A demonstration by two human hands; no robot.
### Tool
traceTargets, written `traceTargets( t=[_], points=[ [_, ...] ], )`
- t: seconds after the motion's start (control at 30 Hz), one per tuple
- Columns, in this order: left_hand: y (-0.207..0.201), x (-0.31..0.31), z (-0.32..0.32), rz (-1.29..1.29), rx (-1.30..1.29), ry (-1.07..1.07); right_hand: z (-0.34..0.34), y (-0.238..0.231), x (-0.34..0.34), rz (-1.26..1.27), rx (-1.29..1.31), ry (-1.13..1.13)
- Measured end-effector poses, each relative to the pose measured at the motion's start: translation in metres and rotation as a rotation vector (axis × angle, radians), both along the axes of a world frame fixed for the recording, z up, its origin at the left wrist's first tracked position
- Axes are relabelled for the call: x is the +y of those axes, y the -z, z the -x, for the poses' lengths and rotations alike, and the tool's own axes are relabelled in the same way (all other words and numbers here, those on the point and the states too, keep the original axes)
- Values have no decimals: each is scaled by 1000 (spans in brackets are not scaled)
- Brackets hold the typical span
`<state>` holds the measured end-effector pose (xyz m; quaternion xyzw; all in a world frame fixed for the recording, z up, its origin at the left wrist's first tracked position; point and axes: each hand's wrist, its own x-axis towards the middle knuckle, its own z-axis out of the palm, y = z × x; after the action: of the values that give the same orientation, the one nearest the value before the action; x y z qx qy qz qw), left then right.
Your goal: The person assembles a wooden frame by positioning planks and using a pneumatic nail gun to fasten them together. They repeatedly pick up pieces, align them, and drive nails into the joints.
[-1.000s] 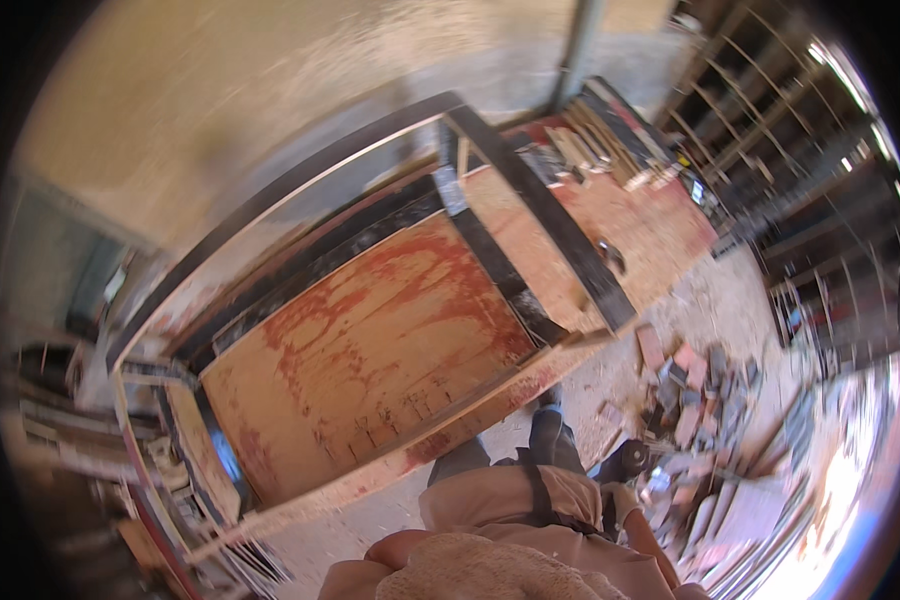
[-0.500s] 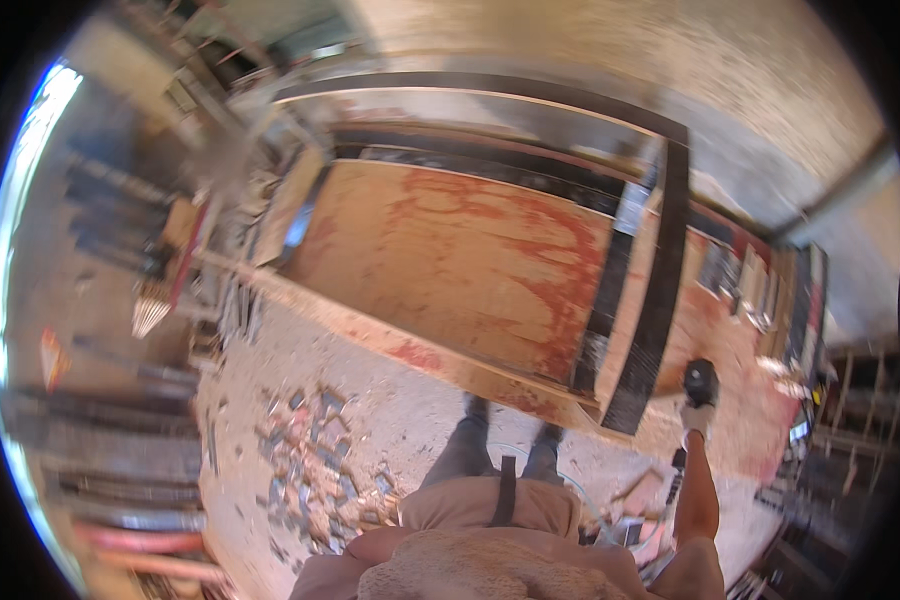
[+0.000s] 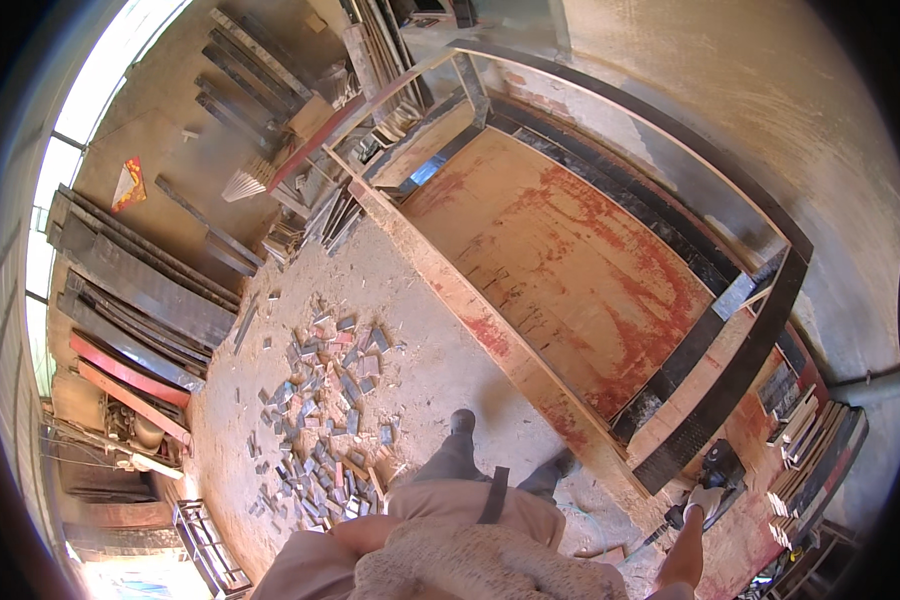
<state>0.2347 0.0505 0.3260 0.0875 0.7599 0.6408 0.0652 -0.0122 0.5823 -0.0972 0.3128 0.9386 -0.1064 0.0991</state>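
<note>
Fingers [image 3: 708,497] of the right hand [image 3: 703,502] wrap a black power tool [image 3: 718,470].

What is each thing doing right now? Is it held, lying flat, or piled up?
right hand: stretched out, resting on the power tool
power tool: lying on the workbench, under the hand
workbench: red-stained top, mostly bare
dark planks: lying flat across the bench
wood offcuts: scattered on the floor
left hand: out of view
</note>
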Motion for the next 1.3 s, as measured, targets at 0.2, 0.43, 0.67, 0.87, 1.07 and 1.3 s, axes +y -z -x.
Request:
traceTargets(
  t=[0.2, 0.43, 0.67, 0.87, 1.07, 1.3],
  points=[
    [13, -67, 8, -20, 26, -37, -80, 26, 3, -173, 318, -137],
    [51, -192, 29, -12, 180, -137, -224, -11, -129, -27, -478, -213],
    [89, -341, 56, -50, 101, -573, -273, -99, -342, 188, -289, -170],
    [256, -440, 20, -263, -410, -1131, -153, -149, -419, 267, 52, -487],
    [340, -441, 62, -292, -680, -1264, 83, -225, -512, 197, 501, -706],
    [337, -404, 178, -163, -609, -1043, 363, -335, -618, -204, 709, -942]
  ],
)
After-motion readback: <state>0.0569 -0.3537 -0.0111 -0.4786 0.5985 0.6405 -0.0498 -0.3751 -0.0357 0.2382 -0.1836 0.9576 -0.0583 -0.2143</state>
